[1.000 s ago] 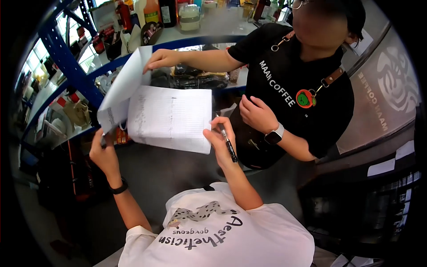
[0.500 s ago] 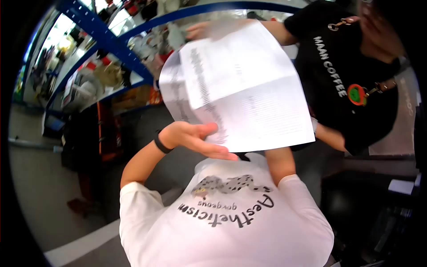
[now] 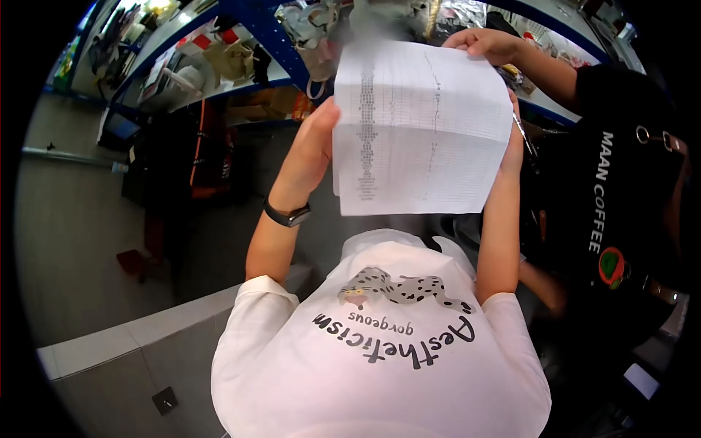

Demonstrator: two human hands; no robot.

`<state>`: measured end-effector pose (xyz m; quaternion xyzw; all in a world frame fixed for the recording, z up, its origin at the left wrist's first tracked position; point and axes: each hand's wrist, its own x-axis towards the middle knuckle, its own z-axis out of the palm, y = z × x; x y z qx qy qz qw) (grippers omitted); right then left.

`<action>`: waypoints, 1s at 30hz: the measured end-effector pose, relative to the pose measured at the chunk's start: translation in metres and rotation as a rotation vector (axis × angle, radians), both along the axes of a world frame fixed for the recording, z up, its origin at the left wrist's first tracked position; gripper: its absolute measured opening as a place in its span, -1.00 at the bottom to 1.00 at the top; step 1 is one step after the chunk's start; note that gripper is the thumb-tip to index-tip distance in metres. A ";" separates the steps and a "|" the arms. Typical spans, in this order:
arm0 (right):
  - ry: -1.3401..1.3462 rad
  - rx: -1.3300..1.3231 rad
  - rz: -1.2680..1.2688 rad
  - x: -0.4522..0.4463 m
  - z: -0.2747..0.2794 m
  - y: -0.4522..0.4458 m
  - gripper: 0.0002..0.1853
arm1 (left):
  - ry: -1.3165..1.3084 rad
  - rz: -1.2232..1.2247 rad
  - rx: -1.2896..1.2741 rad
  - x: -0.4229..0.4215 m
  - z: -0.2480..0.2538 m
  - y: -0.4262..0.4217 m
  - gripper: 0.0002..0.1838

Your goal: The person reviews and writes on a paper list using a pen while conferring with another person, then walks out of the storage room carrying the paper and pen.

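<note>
Printed paper sheets (image 3: 416, 175) with fold creases and columns of small text are held up in front of my chest. My left hand (image 3: 319, 135), with a dark band on its wrist, grips their left edge; its thumb shows and the other fingers are hidden behind. At the right edge, my right hand (image 3: 513, 139) holds the sheets, its fingers mostly hidden by them. A thin shiny item (image 3: 524, 139) is beside that hand; I cannot tell what it is. Another person's hand (image 3: 485, 45) touches the top right corner of the sheets.
A person in a black shirt (image 3: 602, 190) stands close on the right. Blue-framed shelves (image 3: 281, 51) loaded with bags and mixed goods run behind the sheets. At left are a dark case with orange trim (image 3: 208, 150) and a metal pole (image 3: 73, 157).
My left hand has gone from spread below the sheets to gripping their left edge. The sheets now lie straighter, with one layer over another. The other person's hand has shifted right.
</note>
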<state>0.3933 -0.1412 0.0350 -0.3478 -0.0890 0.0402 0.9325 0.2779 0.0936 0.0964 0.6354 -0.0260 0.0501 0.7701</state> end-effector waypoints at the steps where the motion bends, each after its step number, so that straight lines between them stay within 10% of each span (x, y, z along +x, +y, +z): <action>1: 0.001 -0.003 0.034 0.006 0.001 -0.003 -0.77 | 0.024 -0.031 -0.075 0.004 0.006 -0.002 -0.49; 9: 0.116 -0.526 -0.168 0.035 0.016 -0.019 -0.80 | -0.022 0.118 -0.012 0.025 0.020 -0.027 -0.55; 14: -0.400 -0.910 -0.671 0.000 0.036 -0.018 -0.81 | -0.007 0.174 -0.071 0.035 0.024 -0.031 -0.57; 20: -0.974 -1.106 -0.464 -0.062 0.058 0.018 -0.62 | -0.007 0.164 -0.227 0.044 0.025 -0.041 -0.59; 30: -1.054 -1.198 -0.420 -0.076 0.042 0.049 -0.64 | 0.027 0.193 -0.268 0.037 0.027 -0.051 -0.57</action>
